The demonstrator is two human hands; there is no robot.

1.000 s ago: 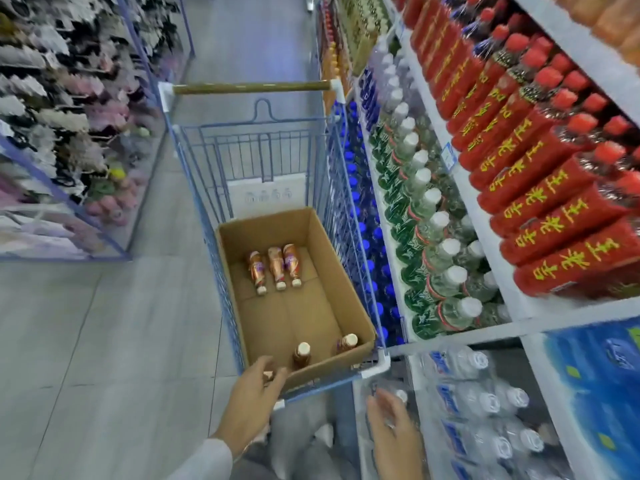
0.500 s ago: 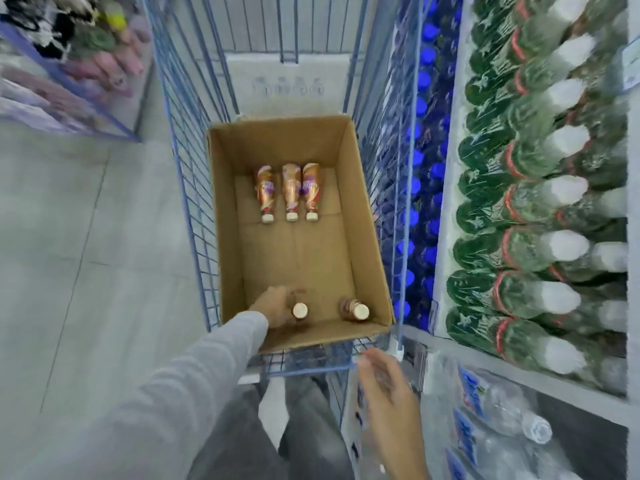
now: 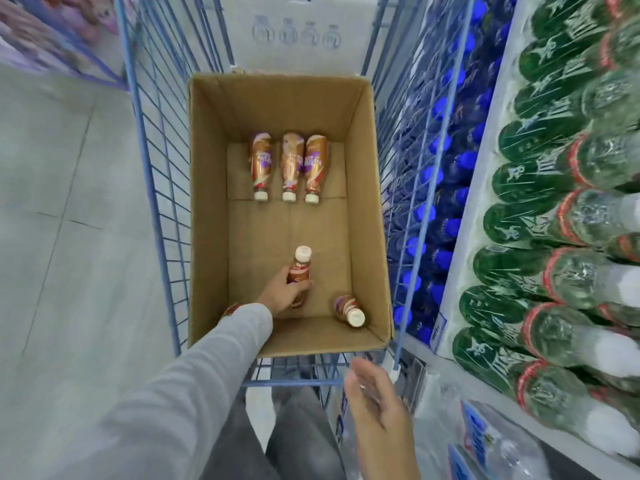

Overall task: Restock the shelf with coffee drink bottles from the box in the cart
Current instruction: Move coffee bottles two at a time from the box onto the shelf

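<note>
Your left hand (image 3: 282,294) grips a coffee bottle (image 3: 300,268) by the body — cap clear, ready to lift; right hand (image 3: 375,403) hovers open.

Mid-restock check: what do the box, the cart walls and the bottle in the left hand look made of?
The box looks like matte brown cardboard, with creased flaps on its floor. The cart seems blue-coated metal wire, judging by its thin grid. The bottle in the left hand is probably plastic under a glossy printed sleeve, with a pale cap; blur leaves that open.
</note>
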